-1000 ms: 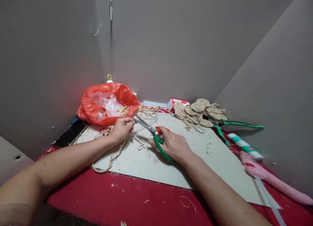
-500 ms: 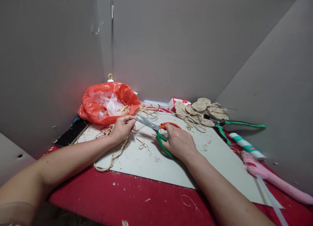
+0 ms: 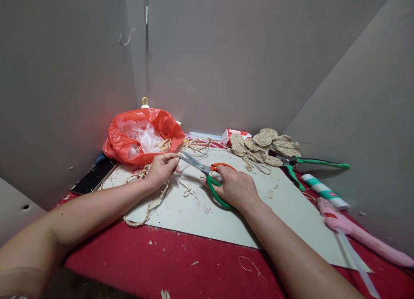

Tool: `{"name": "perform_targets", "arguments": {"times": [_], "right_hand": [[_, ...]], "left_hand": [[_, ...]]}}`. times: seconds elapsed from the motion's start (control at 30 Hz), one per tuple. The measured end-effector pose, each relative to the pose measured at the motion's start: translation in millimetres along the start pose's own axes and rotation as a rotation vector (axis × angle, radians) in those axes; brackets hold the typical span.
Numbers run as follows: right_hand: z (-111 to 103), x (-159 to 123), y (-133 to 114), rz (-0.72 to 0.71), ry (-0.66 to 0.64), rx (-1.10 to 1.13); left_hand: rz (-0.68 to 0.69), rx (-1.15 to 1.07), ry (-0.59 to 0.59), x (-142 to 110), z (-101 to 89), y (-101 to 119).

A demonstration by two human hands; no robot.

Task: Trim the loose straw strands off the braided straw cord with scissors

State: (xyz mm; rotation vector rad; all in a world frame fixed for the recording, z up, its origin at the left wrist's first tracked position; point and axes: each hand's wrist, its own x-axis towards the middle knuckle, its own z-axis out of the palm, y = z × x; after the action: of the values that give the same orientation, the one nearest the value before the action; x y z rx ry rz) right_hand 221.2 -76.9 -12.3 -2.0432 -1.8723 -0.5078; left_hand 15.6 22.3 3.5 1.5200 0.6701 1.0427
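Note:
My right hand grips scissors with one orange and one green handle. Their blades are slightly parted and point left, the tips right by the fingers of my left hand. My left hand is closed in a pinch on a braided straw cord, which hangs below it and curves over the front edge of a white board. The exact spot where fingers, cord and blade tips meet is too small to make out. Loose straw bits lie on the board beneath the scissors.
Behind my left hand sits a red plastic bag holding white plastic. Coiled straw pieces, green-handled pliers, a striped roll and a pink glue gun lie right. A black flat object is left. Grey walls enclose the red table.
Almost nothing differs. The view has shifted very slightly; both hands, the scissors and the cord keep the same positions.

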Motion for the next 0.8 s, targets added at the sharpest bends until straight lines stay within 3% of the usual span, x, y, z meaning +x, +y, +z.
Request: {"name": "perform_targets", "arguments": {"times": [0.27, 0.8], "right_hand": [[2.3, -1.0, -3.4, 0.068, -0.06, -0.067], [-1.8, 0.9, -4.8, 0.069, -0.105, -0.027]], "left_hand": [[0.034, -0.032, -0.002, 5.4, -3.4, -11.7], [0.001, -0.047, 0.024, 7.8, -3.4, -14.9]]}}
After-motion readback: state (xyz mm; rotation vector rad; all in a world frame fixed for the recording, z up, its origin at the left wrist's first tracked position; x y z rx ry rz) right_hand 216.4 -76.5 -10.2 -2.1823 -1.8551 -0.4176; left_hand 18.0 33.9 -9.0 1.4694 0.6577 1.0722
